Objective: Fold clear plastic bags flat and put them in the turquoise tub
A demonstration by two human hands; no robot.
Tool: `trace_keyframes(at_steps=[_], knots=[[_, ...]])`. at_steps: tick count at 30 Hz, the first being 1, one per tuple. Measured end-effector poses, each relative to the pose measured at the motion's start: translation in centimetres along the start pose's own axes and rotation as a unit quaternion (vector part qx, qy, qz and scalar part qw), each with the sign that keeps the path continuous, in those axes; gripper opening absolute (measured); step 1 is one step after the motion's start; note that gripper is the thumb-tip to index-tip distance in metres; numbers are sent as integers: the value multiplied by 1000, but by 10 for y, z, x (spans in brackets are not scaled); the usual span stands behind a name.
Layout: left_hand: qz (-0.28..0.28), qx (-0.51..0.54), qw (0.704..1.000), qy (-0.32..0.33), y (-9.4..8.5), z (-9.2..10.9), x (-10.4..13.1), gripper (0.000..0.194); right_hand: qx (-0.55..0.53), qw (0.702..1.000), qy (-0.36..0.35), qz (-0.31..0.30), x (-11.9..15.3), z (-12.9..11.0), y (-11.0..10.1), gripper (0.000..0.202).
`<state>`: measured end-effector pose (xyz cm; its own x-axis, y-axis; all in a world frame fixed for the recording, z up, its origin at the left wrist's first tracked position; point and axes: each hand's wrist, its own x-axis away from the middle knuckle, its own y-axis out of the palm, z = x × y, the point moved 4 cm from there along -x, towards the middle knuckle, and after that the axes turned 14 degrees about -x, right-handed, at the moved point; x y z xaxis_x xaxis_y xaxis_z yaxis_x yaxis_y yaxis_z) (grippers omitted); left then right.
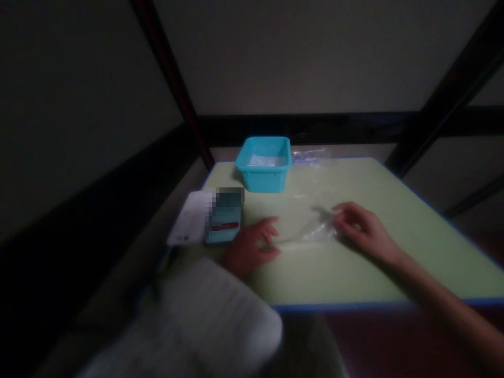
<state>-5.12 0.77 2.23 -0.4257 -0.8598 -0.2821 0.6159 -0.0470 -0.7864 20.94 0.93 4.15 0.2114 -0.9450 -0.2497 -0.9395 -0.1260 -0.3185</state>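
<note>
A clear plastic bag (318,231) lies on the pale green table (394,268) between my hands. It is thin and blurred, so its outline is hard to follow. My right hand (362,228) pinches its right side with thumb and fingers. Near its left end rests my left hand (254,248), fingers curved and apart with nothing visible between them. Just beyond that hand is a teal tray (225,212) with a small red object (226,226) on it, partly blurred out.
A turquoise plastic basket (265,178) with white paper (268,160) inside stands at the back. More clear plastic (311,156) lies to its right. A white, flat object (191,218) is left of the tray. Dark metal bars (315,127) frame the table's far side.
</note>
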Motion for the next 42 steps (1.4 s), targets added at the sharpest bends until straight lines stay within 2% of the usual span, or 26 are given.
trace_keyframes(at_steps=[5,12,17,20,23,25,28,31,35,39,42], knots=[[13,48,997,-53,0,-5,-4,56,-1,1000,-5,21,-2,9,-2,29],[27,38,995,-83,2,-10,-5,54,83,995,-27,46,-6,12,0,32],[18,-19,996,-84,1,-10,-4,57,186,979,-55,68,-7,17,-5,28],[58,-106,991,-57,-3,-9,-2,52,233,961,-118,85,-4,8,-7,26],[99,-173,980,2,-3,5,0,44,268,947,-173,15,2,-6,5,35],[94,-186,977,45,5,23,-1,46,300,934,-184,-57,6,-9,17,44],[39,-210,972,103,28,59,-6,55,331,918,-173,-133,11,-1,33,54],[-16,-248,960,129,54,85,-12,66,339,912,-159,-168,12,15,40,55],[-32,-268,958,101,72,87,-13,75,351,905,-155,-184,13,29,41,55],[-20,-274,958,78,74,80,-9,75,369,900,-158,-172,15,28,42,56],[-33,-278,957,74,71,77,-7,75,378,896,-162,-165,15,26,42,56]])
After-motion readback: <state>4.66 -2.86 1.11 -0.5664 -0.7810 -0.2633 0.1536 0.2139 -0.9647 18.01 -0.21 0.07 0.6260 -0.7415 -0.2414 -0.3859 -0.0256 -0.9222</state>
